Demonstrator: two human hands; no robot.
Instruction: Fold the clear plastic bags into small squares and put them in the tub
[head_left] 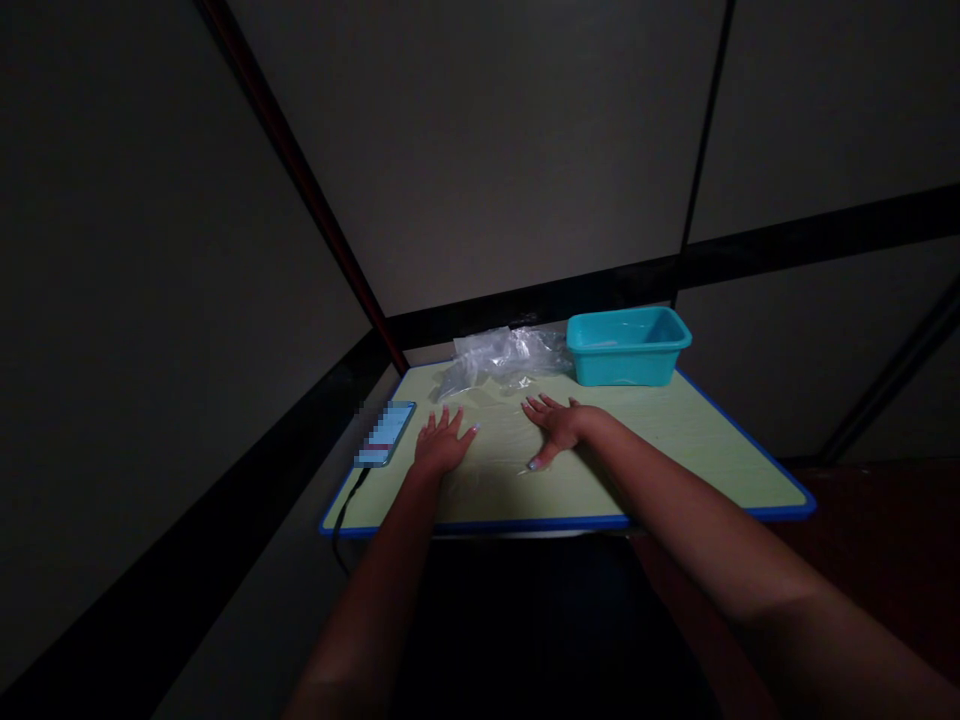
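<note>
Clear plastic film (495, 455), one piece, flat: lies on the table (705, 440) in the space between the two hands; outline faint, how far it runs beneath the palms cannot be told.

Entries, left to right:

Cable (340, 525), black, one: hangs over the table's near left corner, its upper end at the phone.

Phone (386, 435), one: flat near the left edge, screen lit and partly pixelated.

Left hand (442, 445), bare: palm down, fingers spread, thumb pointing inward; pinching nothing; just beside the phone.

Crumpled plastic (514, 350), clear, loose heap: toward the far edge, beyond the hands, catching light in its folds; number of pieces cannot be told.

Right hand (561, 425), bare: palm down, fingers spread toward the heap, thumb stretched toward the near edge; nothing gripped.

Tub (628, 365), turquoise, rectangular, open-topped: upright at the far right, just beside the heap; something pale inside, too indistinct to identify.

Table, as above: pale yellow-green top, blue edging, rounded corners.

Floor (885, 540), dark red: at far right.
</note>
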